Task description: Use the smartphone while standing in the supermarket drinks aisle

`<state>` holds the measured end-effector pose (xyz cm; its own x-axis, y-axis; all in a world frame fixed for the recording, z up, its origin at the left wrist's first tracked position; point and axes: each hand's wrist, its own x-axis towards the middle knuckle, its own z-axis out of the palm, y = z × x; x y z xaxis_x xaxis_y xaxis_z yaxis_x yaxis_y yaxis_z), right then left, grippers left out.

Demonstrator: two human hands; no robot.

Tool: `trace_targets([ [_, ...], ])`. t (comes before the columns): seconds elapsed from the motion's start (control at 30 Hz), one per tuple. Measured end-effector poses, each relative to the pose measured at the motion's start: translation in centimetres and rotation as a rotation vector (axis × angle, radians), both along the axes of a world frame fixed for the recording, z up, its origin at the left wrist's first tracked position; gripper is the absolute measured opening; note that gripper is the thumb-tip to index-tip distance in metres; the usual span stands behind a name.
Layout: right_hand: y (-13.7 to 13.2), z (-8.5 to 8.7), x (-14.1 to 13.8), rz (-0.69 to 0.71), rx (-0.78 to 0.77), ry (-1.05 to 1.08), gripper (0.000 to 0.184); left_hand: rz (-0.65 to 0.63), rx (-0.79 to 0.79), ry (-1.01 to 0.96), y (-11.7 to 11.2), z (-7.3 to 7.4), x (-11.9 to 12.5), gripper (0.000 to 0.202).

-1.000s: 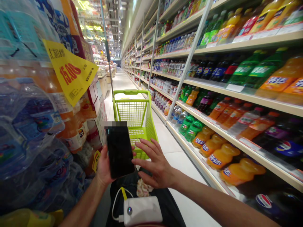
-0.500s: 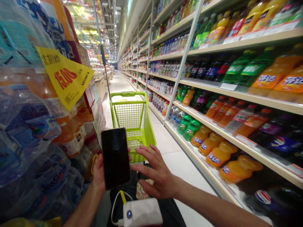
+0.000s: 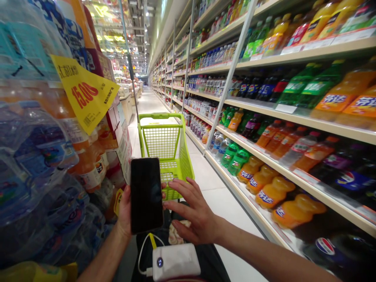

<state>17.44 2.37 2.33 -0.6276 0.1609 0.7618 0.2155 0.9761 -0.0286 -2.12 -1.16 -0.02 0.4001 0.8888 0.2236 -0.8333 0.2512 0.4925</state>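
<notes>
Phone [image 3: 146, 196] is gripped in your left hand [image 3: 125, 213]; just right of it, your right hand [image 3: 195, 213] hovers, spread and empty. Power bank [image 3: 178, 263] lies below it, cart [image 3: 185, 158] beyond.

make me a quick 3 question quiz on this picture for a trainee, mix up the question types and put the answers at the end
1. Which hand holds the phone, and where is the other hand?
2. True or false: the large yellow price sign on the left shows 15.00.
3. What colour is the shopping cart beyond the phone? A) red B) lime green C) blue

Key:
1. The left hand holds it; the right hand is beside it with fingers spread.
2. True.
3. B.
</notes>
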Motion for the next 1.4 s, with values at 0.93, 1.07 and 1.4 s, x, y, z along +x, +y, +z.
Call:
trace_targets([
  [0.93,1.1,0.9,0.2,-0.055,0.038,-0.047,0.035,0.007,-0.066,-0.003,-0.7,0.1,-0.5,0.065],
  [1.07,1.0,0.6,0.5,-0.052,0.042,-0.047,0.035,0.102,-0.066,-0.038,-1.0,0.6,0.4,0.060],
  [1.4,1.0,0.4,0.6,-0.041,0.037,-0.027,0.035,0.024,-0.044,-0.030,-0.8,-0.2,0.1,0.064],
])
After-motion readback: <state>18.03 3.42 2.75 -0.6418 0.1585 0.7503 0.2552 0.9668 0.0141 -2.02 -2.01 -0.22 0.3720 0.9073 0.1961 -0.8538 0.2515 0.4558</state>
